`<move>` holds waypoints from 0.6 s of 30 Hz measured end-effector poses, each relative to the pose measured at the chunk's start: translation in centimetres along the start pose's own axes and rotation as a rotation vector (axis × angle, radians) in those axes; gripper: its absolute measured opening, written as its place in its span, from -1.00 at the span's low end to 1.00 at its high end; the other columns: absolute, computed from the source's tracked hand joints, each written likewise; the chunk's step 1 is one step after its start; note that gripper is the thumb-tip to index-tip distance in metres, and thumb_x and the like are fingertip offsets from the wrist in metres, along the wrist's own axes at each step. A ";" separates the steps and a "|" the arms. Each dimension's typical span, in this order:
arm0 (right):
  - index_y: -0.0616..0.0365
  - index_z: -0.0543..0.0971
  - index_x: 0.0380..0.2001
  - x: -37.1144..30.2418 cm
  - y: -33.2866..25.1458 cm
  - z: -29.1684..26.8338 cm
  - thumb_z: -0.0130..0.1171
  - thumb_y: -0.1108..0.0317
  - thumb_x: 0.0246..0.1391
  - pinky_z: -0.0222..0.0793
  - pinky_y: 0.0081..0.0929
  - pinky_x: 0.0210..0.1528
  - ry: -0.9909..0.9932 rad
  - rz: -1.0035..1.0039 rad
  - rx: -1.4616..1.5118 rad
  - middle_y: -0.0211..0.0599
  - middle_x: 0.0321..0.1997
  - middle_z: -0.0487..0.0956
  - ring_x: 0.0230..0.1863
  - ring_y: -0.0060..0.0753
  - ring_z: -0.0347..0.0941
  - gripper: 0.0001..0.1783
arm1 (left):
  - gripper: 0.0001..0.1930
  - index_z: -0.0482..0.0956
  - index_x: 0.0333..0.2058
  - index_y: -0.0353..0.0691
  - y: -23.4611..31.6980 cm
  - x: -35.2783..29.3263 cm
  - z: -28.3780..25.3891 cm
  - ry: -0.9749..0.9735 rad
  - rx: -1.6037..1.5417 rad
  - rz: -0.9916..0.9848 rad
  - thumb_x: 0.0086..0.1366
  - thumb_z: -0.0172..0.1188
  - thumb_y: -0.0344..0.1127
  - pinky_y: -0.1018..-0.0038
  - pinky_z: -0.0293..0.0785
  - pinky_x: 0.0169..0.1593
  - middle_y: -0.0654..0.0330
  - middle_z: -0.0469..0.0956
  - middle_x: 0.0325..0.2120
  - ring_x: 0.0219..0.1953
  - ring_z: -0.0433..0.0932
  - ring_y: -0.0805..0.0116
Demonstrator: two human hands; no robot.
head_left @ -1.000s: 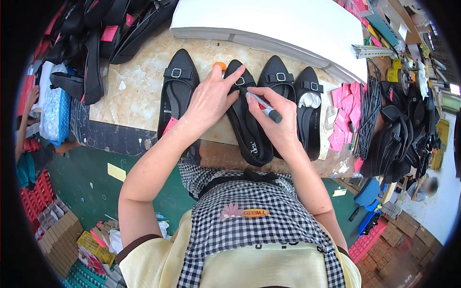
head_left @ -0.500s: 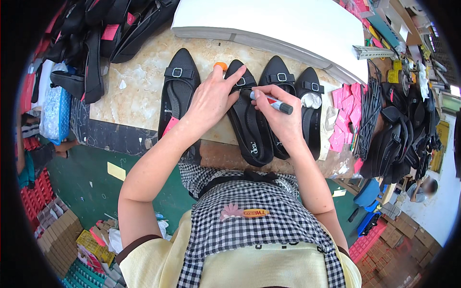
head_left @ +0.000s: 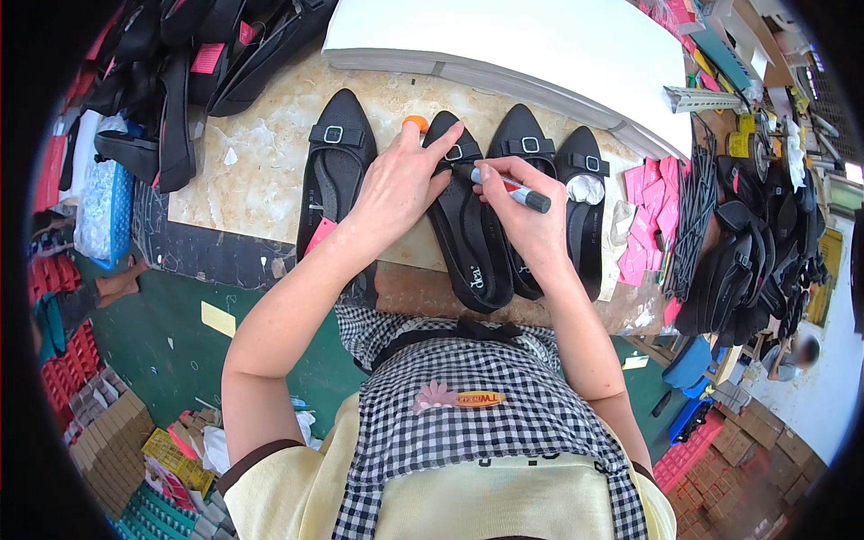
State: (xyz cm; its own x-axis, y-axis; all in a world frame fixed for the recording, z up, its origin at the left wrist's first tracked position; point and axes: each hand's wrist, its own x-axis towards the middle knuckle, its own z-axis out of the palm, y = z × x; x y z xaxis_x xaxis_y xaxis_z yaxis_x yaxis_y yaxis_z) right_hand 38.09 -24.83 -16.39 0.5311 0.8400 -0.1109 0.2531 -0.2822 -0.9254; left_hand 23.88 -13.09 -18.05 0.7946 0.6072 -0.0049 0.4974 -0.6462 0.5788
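Note:
Several black pointed flat shoes with buckled bows lie in a row on the worktable point(head_left: 261, 153), toes away from me. My left hand point(head_left: 396, 180) grips the toe of the second shoe point(head_left: 472, 256), one finger stretched across it and the thumb at its opening. A small orange thing point(head_left: 415, 122) shows at a left fingertip. My right hand point(head_left: 531, 216) is closed around a grey marker pen point(head_left: 520, 193), its tip at the shoe's opening just below the bow. On the left lies another shoe point(head_left: 337, 148) with a pink tag. The rightmost shoe point(head_left: 583, 238) has round whitish stuffing inside.
A large white board-like stack point(head_left: 504, 36) lies behind the shoes. Black shoes point(head_left: 175, 117) are heaped at the far left, beside a blue basket point(head_left: 112, 220). To the right are pink tags point(head_left: 650, 211), black straps point(head_left: 688, 225) and more black shoes point(head_left: 729, 270).
The marker pen and my right hand have shifted very slightly; the pen tip stays by the bow. My left hand keeps its place on the shoe.

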 end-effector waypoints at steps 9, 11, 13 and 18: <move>0.23 0.66 -0.28 0.0 0.6 -0.1 0.25 0.35 0.11 0.43 -0.60 -0.34 0.033 -0.026 0.055 -0.23 -0.50 0.64 -0.46 -0.65 0.51 -0.82 | -0.34 0.32 0.27 0.09 0.0 -0.1 0.0 -0.006 0.007 -0.013 0.17 0.24 -0.38 0.15 0.49 -0.17 -0.13 0.32 -0.19 -0.27 0.54 -0.10; 0.23 0.66 -0.28 0.0 0.6 0.0 0.25 0.35 0.11 0.44 -0.61 -0.33 0.033 -0.007 0.066 -0.23 -0.49 0.64 -0.45 -0.65 0.52 -0.82 | -0.35 0.32 0.27 0.09 0.0 -0.1 0.0 -0.006 0.015 -0.018 0.18 0.24 -0.38 0.15 0.49 -0.17 -0.13 0.32 -0.19 -0.27 0.54 -0.10; 0.23 0.66 -0.27 0.1 0.6 0.1 0.25 0.35 0.11 0.45 -0.61 -0.31 0.015 -0.052 -0.006 -0.22 -0.48 0.65 -0.43 -0.64 0.55 -0.81 | -0.36 0.33 0.27 0.08 0.1 -0.1 0.1 -0.016 -0.001 -0.020 0.18 0.24 -0.38 0.14 0.49 -0.17 -0.12 0.32 -0.20 -0.27 0.53 -0.10; 0.24 0.66 -0.27 0.2 0.5 -0.1 0.25 0.36 0.10 0.45 -0.62 -0.30 0.011 -0.015 0.061 -0.21 -0.47 0.65 -0.42 -0.64 0.55 -0.82 | -0.36 0.33 0.26 0.08 0.0 -0.1 0.0 -0.002 0.000 -0.017 0.19 0.23 -0.38 0.14 0.49 -0.18 -0.12 0.31 -0.21 -0.27 0.53 -0.11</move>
State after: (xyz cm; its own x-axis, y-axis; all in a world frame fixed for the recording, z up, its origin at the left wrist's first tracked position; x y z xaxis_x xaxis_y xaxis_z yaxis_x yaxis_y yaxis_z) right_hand 38.42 -24.90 -16.86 0.5363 0.8389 -0.0930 0.2118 -0.2404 -0.9473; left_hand 23.80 -13.20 -18.03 0.7868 0.6169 -0.0167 0.5108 -0.6357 0.5787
